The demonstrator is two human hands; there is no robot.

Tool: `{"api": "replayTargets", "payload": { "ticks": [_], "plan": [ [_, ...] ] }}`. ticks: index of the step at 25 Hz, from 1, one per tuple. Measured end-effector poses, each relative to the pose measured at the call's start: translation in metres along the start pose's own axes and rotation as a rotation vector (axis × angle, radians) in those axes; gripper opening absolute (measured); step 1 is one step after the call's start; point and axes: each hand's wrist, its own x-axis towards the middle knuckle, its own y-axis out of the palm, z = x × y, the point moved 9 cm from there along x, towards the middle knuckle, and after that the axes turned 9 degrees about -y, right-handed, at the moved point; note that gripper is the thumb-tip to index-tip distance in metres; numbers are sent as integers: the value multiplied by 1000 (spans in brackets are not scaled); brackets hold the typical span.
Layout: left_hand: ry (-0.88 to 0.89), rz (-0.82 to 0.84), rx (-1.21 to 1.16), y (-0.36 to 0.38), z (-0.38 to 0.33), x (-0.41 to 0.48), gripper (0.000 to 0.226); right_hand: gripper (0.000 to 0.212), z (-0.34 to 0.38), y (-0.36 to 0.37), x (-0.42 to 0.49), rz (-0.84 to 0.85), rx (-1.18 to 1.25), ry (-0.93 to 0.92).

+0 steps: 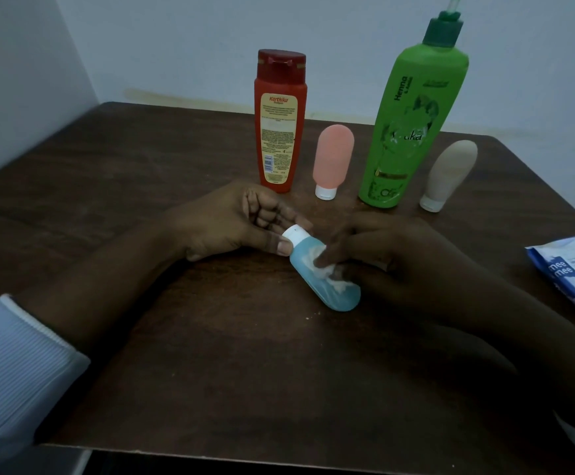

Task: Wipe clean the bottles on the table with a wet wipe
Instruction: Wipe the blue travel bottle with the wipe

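A small blue squeeze bottle (317,274) with a white cap lies tilted on the dark wooden table (176,166). My left hand (234,222) pinches its cap end between thumb and curled fingers. My right hand (382,255) presses a crumpled white wet wipe (327,274) against the bottle's side, fingers curled over the wipe. Behind stand a red shampoo bottle (279,121), a pink squeeze bottle (332,161) on its cap, a tall green pump bottle (406,128) and a beige squeeze bottle (449,174) on its cap.
A blue and white wet wipe pack (574,272) lies at the table's right edge. Walls close in behind and to the left. A few white crumbs (308,317) dot the wood near the blue bottle.
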Motion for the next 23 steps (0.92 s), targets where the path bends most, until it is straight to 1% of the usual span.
{"api": "replayTargets", "payload": {
  "ticks": [2, 4, 7, 8, 10, 12, 13, 15, 18, 20, 22, 23],
  "plan": [
    [10, -3, 0, 0, 0, 1, 39, 21, -3, -8, 2, -37, -24, -22],
    [13, -6, -8, 0, 0, 2, 40, 20, -12, -7, -2, 15, -18, -4],
    [19, -3, -22, 0, 0, 2, 41, 23, -4, 1, -7, 101, -57, -87],
    [21, 0, -25, 1, 0, 2, 41, 25, 0, 4, -6, 89, -71, -123],
    [26, 8, -24, 1, 0, 2, 42, 25, 5, 5, 0, 6, -94, -152],
    [21, 0, -21, 1, 0, 2, 42, 25, -4, -2, 3, -60, -107, -99],
    [17, -5, -19, 0, 0, 2, 42, 23, -9, -5, 2, -59, -106, -60],
    [16, -10, -15, 1, -1, 3, 41, 19, -15, -5, -5, 16, -73, -44],
    [10, -15, -11, 1, -1, 2, 39, 21, 4, 6, -6, 91, -53, -147],
    [9, -13, -18, 0, -1, 1, 39, 22, 15, 11, 0, 42, -87, -190],
    [11, -12, -25, 1, -2, 2, 39, 21, 9, 3, 3, -37, -130, -141],
    [9, -18, -21, 0, -2, 2, 39, 20, 3, -1, 1, -50, -128, -95]
  ]
}}
